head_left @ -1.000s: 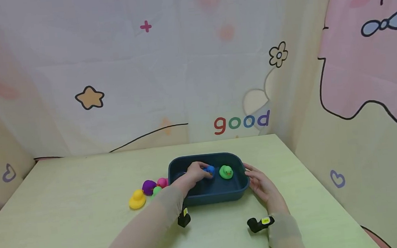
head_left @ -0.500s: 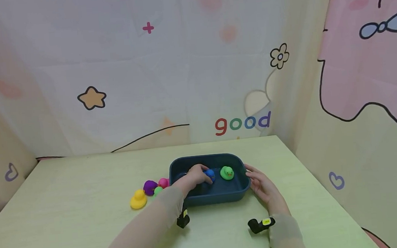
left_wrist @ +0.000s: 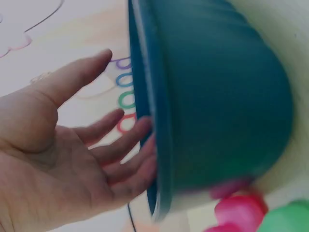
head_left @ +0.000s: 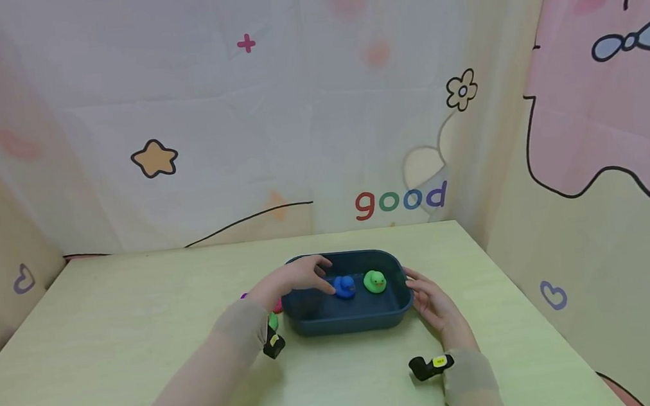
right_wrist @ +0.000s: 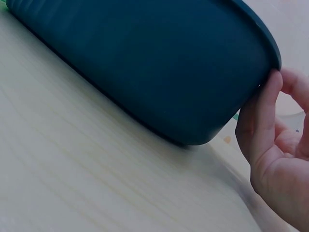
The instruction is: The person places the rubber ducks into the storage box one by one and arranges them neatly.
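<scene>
A dark teal plastic bin [head_left: 347, 324] stands on the table, with a blue rubber duck [head_left: 344, 287] and a green rubber duck [head_left: 375, 282] inside, side by side. Over the bin's left end reaches my left hand [head_left: 297, 277], fingers spread and holding nothing, its thumb tip right beside the blue duck. In the left wrist view its palm and loose fingers show at the bin's rim [left_wrist: 161, 145]. My right hand [head_left: 435, 306] touches the bin's right end from outside with its fingertips. The right wrist view shows thumb and fingers [right_wrist: 268, 104] against the end wall, under the rim.
Left of the bin, a pink duck [left_wrist: 239, 212] and another green duck [left_wrist: 285, 220] lie on the table [head_left: 138, 322]; my left forearm covers most of that group in the head view. A printed cloth [head_left: 206, 110] hangs behind the table.
My left hand has let go of the blue duck, which stays in the bin beside the green one, and has drawn up and left. My right hand keeps its place at the bin's end.
</scene>
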A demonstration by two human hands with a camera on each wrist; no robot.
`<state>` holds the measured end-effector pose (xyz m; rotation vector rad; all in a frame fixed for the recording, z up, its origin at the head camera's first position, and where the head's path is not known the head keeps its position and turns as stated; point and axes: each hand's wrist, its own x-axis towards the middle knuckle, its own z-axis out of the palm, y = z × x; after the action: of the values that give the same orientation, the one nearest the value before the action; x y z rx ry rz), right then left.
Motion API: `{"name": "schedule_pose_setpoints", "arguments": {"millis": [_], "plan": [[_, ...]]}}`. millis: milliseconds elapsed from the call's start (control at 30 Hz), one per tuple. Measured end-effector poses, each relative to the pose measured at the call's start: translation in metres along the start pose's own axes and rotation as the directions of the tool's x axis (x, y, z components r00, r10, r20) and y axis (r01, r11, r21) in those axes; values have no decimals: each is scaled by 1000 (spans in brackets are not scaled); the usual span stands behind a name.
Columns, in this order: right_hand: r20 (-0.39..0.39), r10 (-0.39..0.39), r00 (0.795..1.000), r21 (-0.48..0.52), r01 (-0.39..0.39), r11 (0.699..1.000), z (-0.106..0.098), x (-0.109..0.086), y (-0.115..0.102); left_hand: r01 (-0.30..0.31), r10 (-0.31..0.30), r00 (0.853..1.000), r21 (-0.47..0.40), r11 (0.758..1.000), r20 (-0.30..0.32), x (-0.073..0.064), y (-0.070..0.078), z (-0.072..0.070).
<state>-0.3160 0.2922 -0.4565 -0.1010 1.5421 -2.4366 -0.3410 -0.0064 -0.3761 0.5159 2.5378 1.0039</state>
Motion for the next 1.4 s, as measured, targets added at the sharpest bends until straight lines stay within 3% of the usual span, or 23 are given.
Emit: {"name": "schedule_pose_setpoints", "arguments": {"millis": [133, 300, 400, 533, 733, 833, 1000, 1067, 1200, 1400], "plan": [[6, 0, 1000, -2, 0, 1000, 1, 0, 0, -62, 62, 998, -14, 998, 21, -15, -9, -13], [-13, 11, 1000, 24, -11, 1000, 3, -1, 0, -147, 146, 989, -95, 985, -13, -29, -24, -21], [-22, 13, 1000, 36, -12, 999, 4, -2, -1, -198, 189, 979, -116, 973, -81, -35, -37, -21], [-6, 11, 1000, 27, -11, 1000, 3, -2, 0, -224, 191, 954, -129, 966, -229, -42, -56, -21], [-51, 19, 999, 36, -18, 999, -3, 2, 4, -176, 69, 901, -215, 961, -427, -55, -79, -20], [-83, 27, 996, 36, -24, 999, -6, 6, 6, -129, -11, 866, -245, 961, -500, -62, -89, -21], [-97, 17, 995, 18, -15, 1000, -9, 10, 10, -19, -177, 795, -315, 949, -580, -75, -104, -24], [-98, 9, 995, 16, -7, 1000, -9, 10, 10, 12, -214, 780, -327, 945, -588, -80, -108, -26], [-93, 4, 996, 8, -3, 1000, -8, 10, 10, 48, -235, 777, -318, 947, -584, -88, -116, -30], [-87, 14, 996, 0, -14, 1000, -7, 10, 9, 93, -258, 813, -321, 943, -522, -96, -125, -37]]}}
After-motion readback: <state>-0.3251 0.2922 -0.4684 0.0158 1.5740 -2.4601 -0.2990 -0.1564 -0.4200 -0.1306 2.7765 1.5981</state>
